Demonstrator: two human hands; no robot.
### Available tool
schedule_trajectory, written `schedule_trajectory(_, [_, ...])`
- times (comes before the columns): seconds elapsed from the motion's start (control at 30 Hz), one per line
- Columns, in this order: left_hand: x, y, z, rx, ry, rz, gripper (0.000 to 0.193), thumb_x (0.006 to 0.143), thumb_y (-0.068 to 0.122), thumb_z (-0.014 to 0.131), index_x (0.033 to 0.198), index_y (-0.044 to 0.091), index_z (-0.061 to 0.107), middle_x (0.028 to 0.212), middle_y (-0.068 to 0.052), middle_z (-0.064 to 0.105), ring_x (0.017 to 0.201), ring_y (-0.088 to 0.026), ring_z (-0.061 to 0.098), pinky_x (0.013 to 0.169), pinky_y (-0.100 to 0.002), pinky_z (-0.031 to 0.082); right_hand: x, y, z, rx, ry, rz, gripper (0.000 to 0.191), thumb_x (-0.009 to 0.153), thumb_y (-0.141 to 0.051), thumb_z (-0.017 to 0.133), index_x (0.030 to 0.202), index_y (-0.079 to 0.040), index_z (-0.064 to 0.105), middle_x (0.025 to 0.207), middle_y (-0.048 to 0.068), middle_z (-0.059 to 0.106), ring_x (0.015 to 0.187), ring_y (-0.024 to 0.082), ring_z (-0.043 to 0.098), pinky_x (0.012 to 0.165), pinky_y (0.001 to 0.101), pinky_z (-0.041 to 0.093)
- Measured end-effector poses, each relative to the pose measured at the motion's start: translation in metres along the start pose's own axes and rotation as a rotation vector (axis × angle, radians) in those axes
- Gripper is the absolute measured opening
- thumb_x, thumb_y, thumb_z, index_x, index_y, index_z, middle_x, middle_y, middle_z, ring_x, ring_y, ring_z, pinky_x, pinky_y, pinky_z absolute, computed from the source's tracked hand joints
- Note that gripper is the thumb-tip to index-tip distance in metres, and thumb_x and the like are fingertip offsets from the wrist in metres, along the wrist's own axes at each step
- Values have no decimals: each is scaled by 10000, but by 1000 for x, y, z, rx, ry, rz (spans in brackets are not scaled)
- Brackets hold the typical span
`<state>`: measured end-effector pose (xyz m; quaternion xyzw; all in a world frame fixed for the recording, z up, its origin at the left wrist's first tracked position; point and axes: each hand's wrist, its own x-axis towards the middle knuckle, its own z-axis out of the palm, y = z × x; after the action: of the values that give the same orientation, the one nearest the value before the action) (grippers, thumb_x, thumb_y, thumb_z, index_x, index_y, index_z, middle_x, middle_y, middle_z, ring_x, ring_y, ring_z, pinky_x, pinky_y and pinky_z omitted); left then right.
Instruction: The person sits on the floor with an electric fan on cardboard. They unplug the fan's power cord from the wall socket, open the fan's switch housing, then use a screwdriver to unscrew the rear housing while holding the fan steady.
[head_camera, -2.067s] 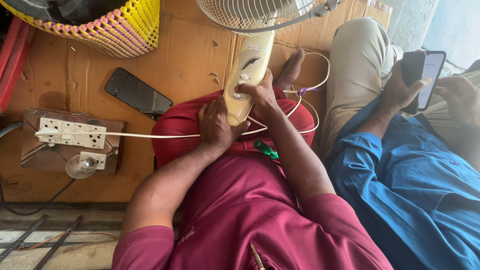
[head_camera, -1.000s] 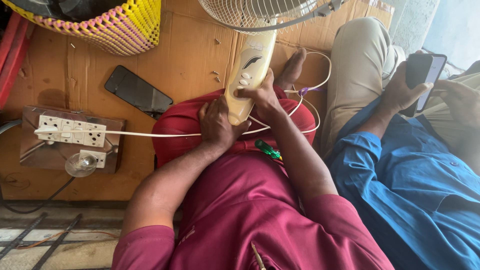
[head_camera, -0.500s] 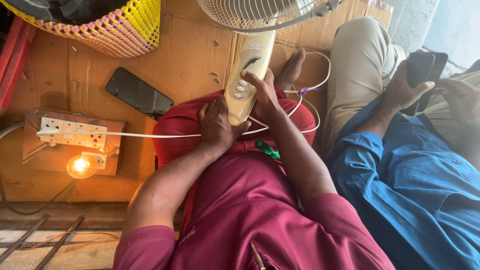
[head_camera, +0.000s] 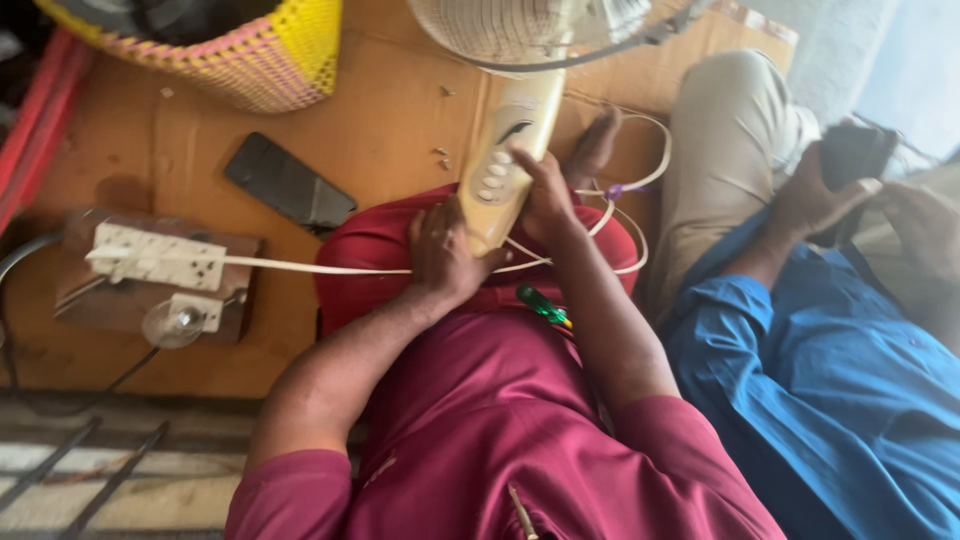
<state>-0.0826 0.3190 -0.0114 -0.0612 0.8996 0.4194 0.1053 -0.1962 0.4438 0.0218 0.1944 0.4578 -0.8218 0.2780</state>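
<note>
A cream table fan lies across my lap, its control panel with push buttons facing up and its wire cage at the top. My left hand grips the lower end of the fan's base. My right hand holds the base's right side, thumb near the buttons. A white cord runs from the fan to a white socket strip on a wooden board. A clear bulb on that board is unlit. A green-handled screwdriver rests on my lap.
A black phone lies on the brown cardboard floor. A yellow woven basket stands at the top left. Another person in a blue shirt sits to my right, holding a dark phone in both hands.
The bulb on the wooden board lit up half a second ago and is dark now. My hands have stayed on the fan's base.
</note>
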Motion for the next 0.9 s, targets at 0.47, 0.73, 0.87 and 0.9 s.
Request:
schedule_trajectory(0.47, [-44,-198,-259,-675,622,-265,304,923,-70,614,1212,-21,697,1062,-30,740,927,-106,705,761,-249,567,-4,14,-7,59,-117,103,553,1021,-411,535,1419,-30,485,1293,128,628,1224,300,615,1133,483,470])
schedule_trajectory(0.73, [-85,-266,-273,-650,498,-487,315,868,108,689,1174,86,617,1090,-6,669,990,-80,663,895,-206,567,-4,8,9,44,-66,38,510,985,-330,634,1341,22,533,1186,162,672,1112,317,667,1000,492,560])
schedule_trajectory(0.87, [-92,-252,-266,-255,396,-748,307,905,134,839,1136,-1,688,1058,-79,699,916,-151,648,776,-313,531,0,4,28,-60,114,-5,560,927,-248,742,1318,69,496,1104,174,660,990,302,687,862,480,611])
schedule_trajectory(0.9, [-92,-248,-267,-164,364,-824,283,960,192,874,1102,-17,746,1055,-94,727,896,-163,645,754,-330,508,1,5,32,-116,258,-5,587,865,-223,764,1303,42,478,1079,159,664,961,286,702,819,473,630])
